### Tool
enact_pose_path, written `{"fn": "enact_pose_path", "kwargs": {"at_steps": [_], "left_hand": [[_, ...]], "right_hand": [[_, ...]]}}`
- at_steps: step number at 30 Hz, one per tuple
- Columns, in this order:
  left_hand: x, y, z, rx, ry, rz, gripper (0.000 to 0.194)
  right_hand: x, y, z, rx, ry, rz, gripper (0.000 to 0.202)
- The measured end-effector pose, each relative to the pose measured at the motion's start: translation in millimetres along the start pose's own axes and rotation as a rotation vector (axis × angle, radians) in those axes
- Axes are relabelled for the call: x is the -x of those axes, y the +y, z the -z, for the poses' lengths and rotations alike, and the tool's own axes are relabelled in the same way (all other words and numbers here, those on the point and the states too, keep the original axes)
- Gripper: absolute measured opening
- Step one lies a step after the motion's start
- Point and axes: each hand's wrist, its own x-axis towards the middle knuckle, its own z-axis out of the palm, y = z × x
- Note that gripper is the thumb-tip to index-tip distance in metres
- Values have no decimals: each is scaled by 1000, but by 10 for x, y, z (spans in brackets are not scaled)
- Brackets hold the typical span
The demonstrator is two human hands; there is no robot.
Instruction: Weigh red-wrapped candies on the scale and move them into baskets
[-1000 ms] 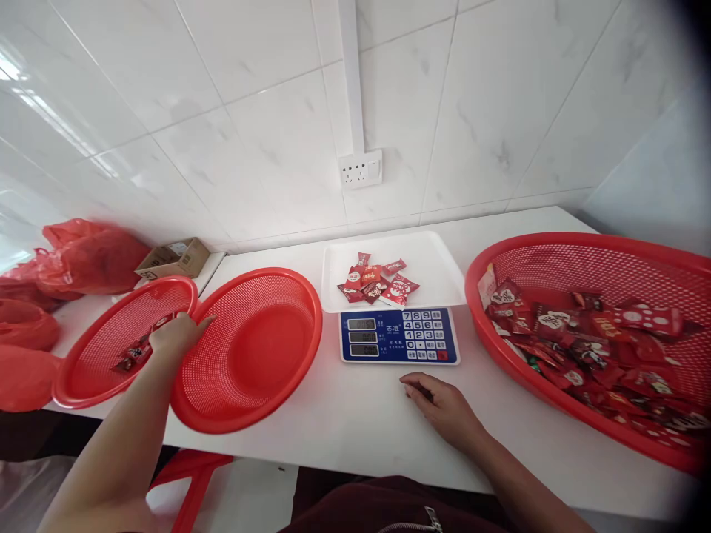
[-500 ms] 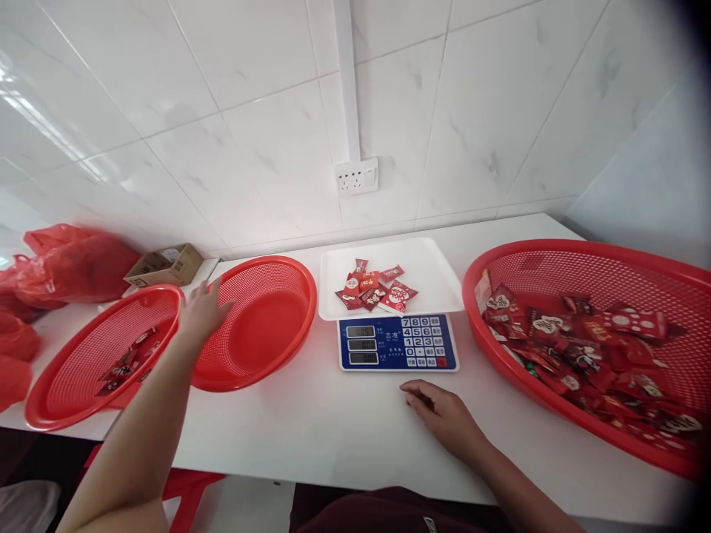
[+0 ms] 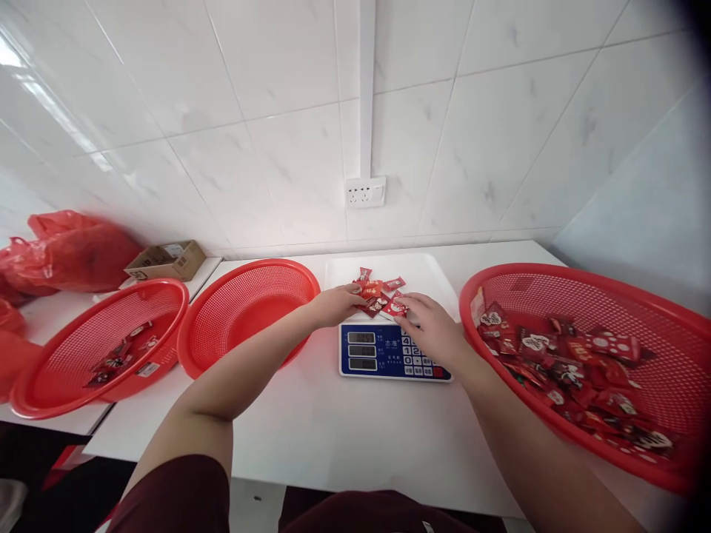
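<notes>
On the white tray (image 3: 438, 285) of a blue-fronted weighing scale (image 3: 364, 377) lies a small pile of red wrapped candies (image 3: 373, 289). My left hand (image 3: 338, 305) reaches in from the left, its fingers curled against the candies on that side; the fingertips are partly hidden among them. From the right, my right hand (image 3: 430, 320) pinches a red and white candy packet (image 3: 395, 305) between thumb and fingers at the tray's front edge. Its fingers and wrist cover part of the scale's keypad.
A large red basket (image 3: 561, 277) holding many wrapped candies (image 3: 578, 363) stands at right. To the left is a red basket (image 3: 194, 348) with a bare bottom, then another (image 3: 27, 403) with some candies. Red bags (image 3: 83, 252) and a cardboard box (image 3: 186, 263) sit farther left.
My left hand has moved right from the rims of the left baskets to the candies on the scale. My right hand has risen from the table to the same pile.
</notes>
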Motion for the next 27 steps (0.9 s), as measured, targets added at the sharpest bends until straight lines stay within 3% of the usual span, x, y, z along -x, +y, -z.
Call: {"fn": "enact_pose_path", "kwargs": {"at_steps": [3, 7, 11, 14, 17, 21, 24, 27], "left_hand": [[139, 5, 81, 26, 98, 6, 31], [495, -11, 305, 30, 246, 88, 35], [860, -166, 439, -103, 230, 348, 35], [1098, -229, 393, -159, 224, 413, 35], [1314, -82, 224, -84, 321, 337, 38], [1449, 330, -203, 218, 478, 135, 28], [1343, 565, -594, 403, 468, 10, 23], [1125, 634, -899, 455, 401, -97, 23]], "right_hand": [[-54, 7, -60, 35, -75, -36, 36], [-95, -20, -55, 100, -122, -128, 40], [-143, -3, -42, 79, -132, -151, 41], [-178, 53, -66, 27, -81, -146, 41], [-216, 104, -82, 14, -28, -163, 42], [-285, -33, -98, -88, 81, -142, 39], [-382, -351, -171, -295, 111, -22, 38], [-547, -650, -290, -298, 7, 95, 48]]}}
